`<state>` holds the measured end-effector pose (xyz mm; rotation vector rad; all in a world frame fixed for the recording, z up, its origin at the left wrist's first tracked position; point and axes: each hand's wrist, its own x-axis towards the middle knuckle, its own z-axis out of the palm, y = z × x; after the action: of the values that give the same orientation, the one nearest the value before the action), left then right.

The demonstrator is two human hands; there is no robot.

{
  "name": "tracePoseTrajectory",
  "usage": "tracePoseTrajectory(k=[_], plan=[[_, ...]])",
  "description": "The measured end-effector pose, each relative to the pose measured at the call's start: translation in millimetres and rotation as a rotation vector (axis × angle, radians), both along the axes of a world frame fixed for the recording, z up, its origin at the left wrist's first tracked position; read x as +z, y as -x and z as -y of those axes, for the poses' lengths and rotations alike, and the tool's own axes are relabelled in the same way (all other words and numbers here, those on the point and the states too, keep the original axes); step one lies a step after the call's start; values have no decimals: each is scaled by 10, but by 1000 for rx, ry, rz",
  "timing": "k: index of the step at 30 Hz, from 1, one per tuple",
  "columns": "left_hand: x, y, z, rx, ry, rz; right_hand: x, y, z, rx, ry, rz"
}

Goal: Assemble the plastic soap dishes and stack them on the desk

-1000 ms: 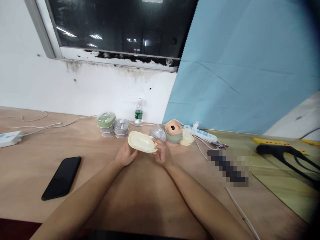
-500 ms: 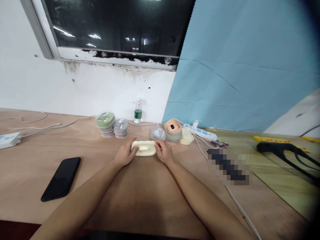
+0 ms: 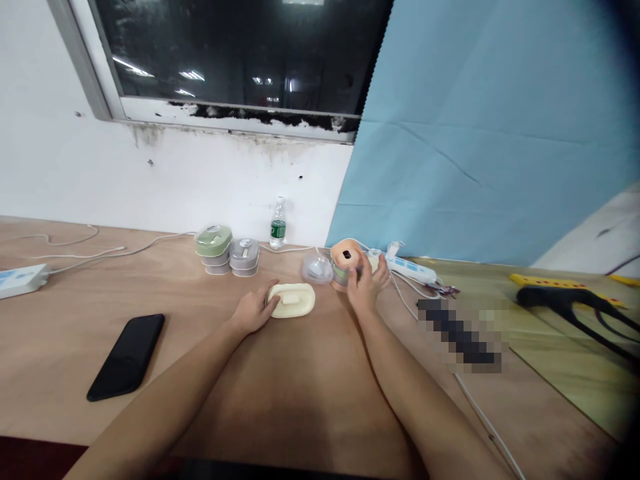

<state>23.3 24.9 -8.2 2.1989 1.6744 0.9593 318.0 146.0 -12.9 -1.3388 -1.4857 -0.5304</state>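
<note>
A cream oval plastic piece with a raised bar in its middle lies on the table in front of me. My left hand grips its left end, thumb on top. My right hand is away from it, fingers spread, beside a stack of rounded plastic parts with a peach one on top. Its fingers partly cover the stack and some cream parts behind; whether they touch is hard to tell. A crumpled clear plastic bag sits just left of the stack.
Green and grey lidded boxes stand at the back left, near a water bottle. A black phone lies at left. White power strips and cables run along the back and right. A blurred-out dark object lies at right.
My right hand has let go of the cream piece and moved right to the stack, its fingers opening. The left hand still holds the cream piece, which now lies flatter.
</note>
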Motion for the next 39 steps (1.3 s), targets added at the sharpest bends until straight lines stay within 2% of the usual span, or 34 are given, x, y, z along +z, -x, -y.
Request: tracePoseTrajectory(k=[4,12,17,22,25,29,31,34,36,39], plan=[[-13,1,-10,-1,3,9,-16,-51,-34,-30,120,24],[42,-2,22,-19,53,12,33,25,2,48,173,66],[53,4,11,-101,65,12,0,11,-15,96,81,5],[44,2,-4,-175,41,-70,-3,10,-11,105,-4,-66],[11,6,-16,-154,21,-79,11,16,22,150,-92,-76],[-64,7,-45,-64,-19,36,20,157,167,351,-168,35],[-85,4,-57,-36,-59,134,20,313,288,535,-186,139],[-61,9,-52,-11,-203,238,23,581,486,803,-144,259],[-9,28,-33,7,-311,266,26,712,584,885,-94,264],[65,73,-6,33,-392,277,30,764,635,921,-43,203]])
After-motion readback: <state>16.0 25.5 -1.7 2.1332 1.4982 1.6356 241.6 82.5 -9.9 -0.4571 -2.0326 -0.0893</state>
